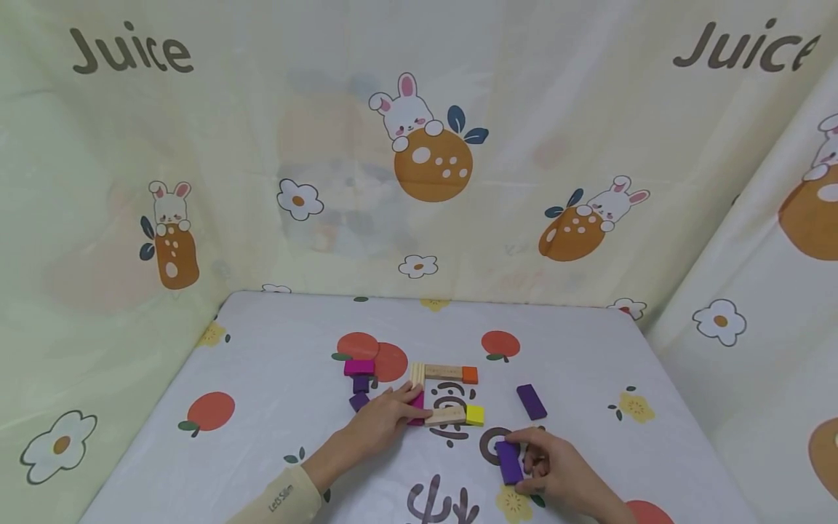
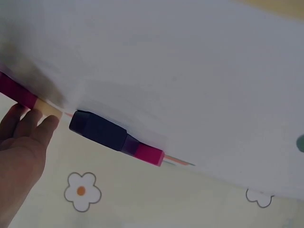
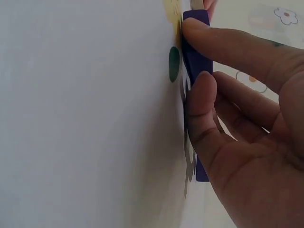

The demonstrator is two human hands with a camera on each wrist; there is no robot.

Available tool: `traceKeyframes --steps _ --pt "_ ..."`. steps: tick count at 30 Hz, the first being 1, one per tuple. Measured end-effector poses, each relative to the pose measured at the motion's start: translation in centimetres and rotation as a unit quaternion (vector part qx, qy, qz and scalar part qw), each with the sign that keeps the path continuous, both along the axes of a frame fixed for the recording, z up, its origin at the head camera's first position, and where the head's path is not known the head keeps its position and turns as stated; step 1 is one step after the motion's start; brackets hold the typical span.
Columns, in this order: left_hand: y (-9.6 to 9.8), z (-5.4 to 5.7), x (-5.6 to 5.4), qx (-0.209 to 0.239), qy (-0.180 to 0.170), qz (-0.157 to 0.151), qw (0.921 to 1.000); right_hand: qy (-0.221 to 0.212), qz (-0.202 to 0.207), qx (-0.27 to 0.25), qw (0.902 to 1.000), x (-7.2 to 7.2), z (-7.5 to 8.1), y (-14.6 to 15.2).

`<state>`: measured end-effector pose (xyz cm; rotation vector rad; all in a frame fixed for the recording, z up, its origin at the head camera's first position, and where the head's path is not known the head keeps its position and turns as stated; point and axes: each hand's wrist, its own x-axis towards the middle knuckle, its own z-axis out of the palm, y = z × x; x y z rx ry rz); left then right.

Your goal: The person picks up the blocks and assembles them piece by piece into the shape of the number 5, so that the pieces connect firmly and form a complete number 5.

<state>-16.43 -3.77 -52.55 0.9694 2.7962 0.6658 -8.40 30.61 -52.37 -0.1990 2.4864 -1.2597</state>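
Note:
In the head view my right hand (image 1: 556,466) pinches a purple block (image 1: 508,463) lengthwise, forefinger at its far end and thumb at its near end. The right wrist view shows the thumb and forefinger on that block (image 3: 197,61), close over the tablecloth. My left hand (image 1: 386,420) rests against a magenta block (image 1: 417,402), fingers extended, thumb reaching to a plain wooden block (image 1: 447,415). A yellow cube (image 1: 475,415) sits at that block's right end. Farther back, a striped-looking wooden piece (image 1: 417,374), another wooden block (image 1: 444,372) and an orange cube (image 1: 470,375) continue the layout.
Left of the layout lie a magenta block (image 1: 359,367), a dark purple cube (image 1: 361,383) and another dark purple block (image 1: 358,402), partly behind the left hand. Another purple block (image 1: 531,402) lies beyond the right hand. A patterned curtain (image 1: 340,240) rises behind the table.

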Motion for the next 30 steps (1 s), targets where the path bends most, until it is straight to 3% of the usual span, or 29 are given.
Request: traceKeyframes --steps 20,30 --pt "-0.1 0.0 0.0 0.002 -0.006 -0.001 1.0 0.04 0.064 0.031 0.9966 -0.1 1.1 0.3" --pt "-0.1 -0.2 -0.1 0.002 0.004 -0.004 1.0 0.054 0.057 0.064 0.9949 -0.5 0.7 -1.3"
